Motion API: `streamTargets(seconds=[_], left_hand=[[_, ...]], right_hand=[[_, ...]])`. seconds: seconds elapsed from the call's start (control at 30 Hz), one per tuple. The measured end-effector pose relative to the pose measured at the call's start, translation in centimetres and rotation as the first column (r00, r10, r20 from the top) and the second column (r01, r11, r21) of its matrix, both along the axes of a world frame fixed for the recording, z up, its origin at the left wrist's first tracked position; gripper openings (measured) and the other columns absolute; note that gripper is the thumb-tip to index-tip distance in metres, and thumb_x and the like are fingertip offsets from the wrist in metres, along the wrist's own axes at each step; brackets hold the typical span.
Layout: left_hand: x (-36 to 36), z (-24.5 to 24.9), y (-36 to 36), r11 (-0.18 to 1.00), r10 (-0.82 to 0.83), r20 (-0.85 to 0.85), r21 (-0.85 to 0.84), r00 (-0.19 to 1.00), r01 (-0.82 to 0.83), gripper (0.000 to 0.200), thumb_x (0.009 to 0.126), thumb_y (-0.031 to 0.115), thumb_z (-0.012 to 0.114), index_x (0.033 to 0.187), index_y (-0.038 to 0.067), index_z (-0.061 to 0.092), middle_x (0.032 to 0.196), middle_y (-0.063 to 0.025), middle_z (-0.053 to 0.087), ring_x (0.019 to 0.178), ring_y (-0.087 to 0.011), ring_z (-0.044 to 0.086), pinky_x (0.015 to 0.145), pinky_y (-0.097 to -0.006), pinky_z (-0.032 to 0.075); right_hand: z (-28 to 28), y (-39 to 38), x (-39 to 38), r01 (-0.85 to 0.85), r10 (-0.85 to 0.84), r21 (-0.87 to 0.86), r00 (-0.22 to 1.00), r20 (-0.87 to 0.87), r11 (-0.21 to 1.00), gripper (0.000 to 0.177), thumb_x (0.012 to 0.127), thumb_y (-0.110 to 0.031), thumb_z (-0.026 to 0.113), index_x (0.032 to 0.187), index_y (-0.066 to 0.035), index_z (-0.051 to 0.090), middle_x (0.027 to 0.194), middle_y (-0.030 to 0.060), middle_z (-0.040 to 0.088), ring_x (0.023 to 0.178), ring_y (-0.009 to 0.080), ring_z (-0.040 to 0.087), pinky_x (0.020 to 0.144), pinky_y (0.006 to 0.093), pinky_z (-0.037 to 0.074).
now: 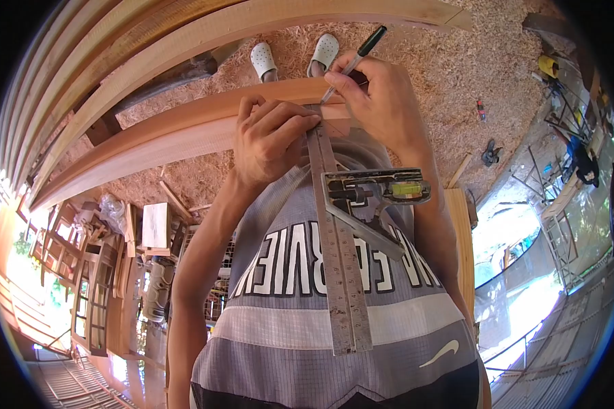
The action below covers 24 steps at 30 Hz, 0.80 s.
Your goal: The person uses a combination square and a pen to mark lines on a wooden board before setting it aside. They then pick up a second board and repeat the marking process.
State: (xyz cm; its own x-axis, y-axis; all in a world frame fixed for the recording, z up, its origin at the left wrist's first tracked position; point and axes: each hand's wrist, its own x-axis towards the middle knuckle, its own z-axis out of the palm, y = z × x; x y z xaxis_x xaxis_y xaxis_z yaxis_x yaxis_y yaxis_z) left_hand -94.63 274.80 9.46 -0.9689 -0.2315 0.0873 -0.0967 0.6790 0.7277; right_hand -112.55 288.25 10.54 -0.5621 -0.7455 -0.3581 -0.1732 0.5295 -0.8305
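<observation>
My left hand [271, 140] is closed with curled fingers at the end of a combination square's steel blade [344, 286], pressing it against a long wooden board [177, 131]. The blade runs down in front of my shirt, and its head [375, 194] with a yellow-green level vial sits partway along it. In my right hand [383, 95] is a pen [353, 63] with a clear barrel and a black cap on its upper end. The pen's tip touches or nearly touches the wood beside the blade's end. Part of the blade's end is hidden under my left fingers.
Several long curved boards [205, 34] lie across the top left. My feet in white clogs [262, 58] stand on wood shavings [430, 65]. Wooden frames [92, 286] stand at left. A red-and-black object [481, 110] lies on the ground at right, near metal bars.
</observation>
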Motion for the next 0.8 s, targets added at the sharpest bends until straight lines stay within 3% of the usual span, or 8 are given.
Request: streamTargets(seconds=[0.4, 0.47, 0.5, 0.57, 0.7, 0.77, 0.8], left_hand=[[0.0, 0.0, 0.0, 1.0, -0.006, -0.009, -0.012, 1.0, 0.006, 0.028, 0.07, 0.0, 0.074, 0.094, 0.013, 0.077, 0.094, 0.0039, 0.075, 0.084, -0.0169, 0.069, 0.083, -0.037, 0.044], [0.0, 0.0, 0.0, 1.0, -0.006, -0.005, -0.012, 1.0, 0.006, 0.028, 0.07, 0.0, 0.074, 0.094, 0.013, 0.076, 0.094, 0.004, 0.075, 0.084, -0.0169, 0.069, 0.083, -0.037, 0.044], [0.0, -0.1, 0.0, 1.0, -0.004, -0.008, -0.01, 1.0, 0.004, 0.028, 0.07, 0.0, 0.074, 0.094, 0.013, 0.076, 0.094, 0.0039, 0.075, 0.084, -0.0168, 0.069, 0.083, -0.0369, 0.044], [0.0, -0.1, 0.1, 1.0, -0.003, -0.012, -0.007, 1.0, 0.003, 0.028, 0.07, -0.001, 0.074, 0.094, 0.013, 0.076, 0.094, 0.0039, 0.075, 0.083, -0.0168, 0.069, 0.083, -0.0369, 0.044], [0.0, -0.1, 0.0, 1.0, -0.003, -0.015, -0.006, 1.0, 0.003, 0.028, 0.07, -0.001, 0.074, 0.094, 0.013, 0.076, 0.094, 0.0038, 0.075, 0.083, -0.0166, 0.069, 0.083, -0.0367, 0.044], [0.0, -0.1, 0.0, 1.0, -0.005, -0.01, -0.004, 1.0, 0.005, 0.028, 0.07, -0.001, 0.074, 0.094, 0.012, 0.076, 0.094, 0.0038, 0.075, 0.083, -0.0165, 0.069, 0.082, -0.0366, 0.044], [0.0, -0.1, 0.0, 1.0, -0.006, -0.009, -0.004, 1.0, 0.006, 0.028, 0.07, -0.001, 0.074, 0.094, 0.012, 0.076, 0.094, 0.0038, 0.075, 0.084, -0.0164, 0.069, 0.082, -0.0366, 0.044]], right_hand=[[0.4, -0.1, -0.3, -0.053, 0.053, 0.016, 0.998, -0.021, 0.998, 0.021, 0.099, -0.022, 0.075, 0.099, -0.001, 0.074, 0.076, 0.0138, 0.073, 0.064, 0.0178, 0.07, 0.061, 0.0316, 0.052], [1.3, 0.1, -1.0, 0.017, -0.028, 0.057, 0.979, 0.204, 0.998, 0.021, 0.101, -0.021, 0.073, 0.1, 0.0, 0.073, 0.077, 0.0104, 0.074, 0.07, 0.0137, 0.071, 0.065, 0.0297, 0.055], [1.3, 0.3, -1.3, 0.016, -0.028, 0.058, 0.978, 0.205, 0.998, 0.021, 0.101, -0.021, 0.073, 0.1, 0.0, 0.073, 0.077, 0.0104, 0.074, 0.07, 0.0137, 0.071, 0.065, 0.0297, 0.055], [1.2, 0.7, -2.0, 0.18, -0.149, -0.025, 0.881, 0.449, 0.983, 0.022, 0.102, -0.02, 0.072, 0.102, 0.002, 0.073, 0.081, 0.0065, 0.074, 0.074, 0.0107, 0.07, 0.069, 0.0274, 0.056], [0.1, 0.7, -2.3, 0.167, -0.175, 0.052, 0.931, 0.322, 0.985, 0.024, 0.104, -0.021, 0.071, 0.104, 0.003, 0.073, 0.083, 0.0053, 0.075, 0.075, 0.0108, 0.07, 0.07, 0.0262, 0.056], [-0.7, 0.6, -1.7, 0.032, -0.041, 0.062, 0.987, 0.156, 0.998, 0.022, 0.103, -0.02, 0.071, 0.105, 0.002, 0.074, 0.081, 0.0057, 0.074, 0.075, 0.0105, 0.07, 0.069, 0.0272, 0.055], [-0.7, 0.4, -1.5, 0.032, -0.041, 0.062, 0.987, 0.156, 0.998, 0.022, 0.103, -0.02, 0.071, 0.105, 0.002, 0.074, 0.081, 0.0057, 0.074, 0.075, 0.0105, 0.07, 0.069, 0.0272, 0.055]])
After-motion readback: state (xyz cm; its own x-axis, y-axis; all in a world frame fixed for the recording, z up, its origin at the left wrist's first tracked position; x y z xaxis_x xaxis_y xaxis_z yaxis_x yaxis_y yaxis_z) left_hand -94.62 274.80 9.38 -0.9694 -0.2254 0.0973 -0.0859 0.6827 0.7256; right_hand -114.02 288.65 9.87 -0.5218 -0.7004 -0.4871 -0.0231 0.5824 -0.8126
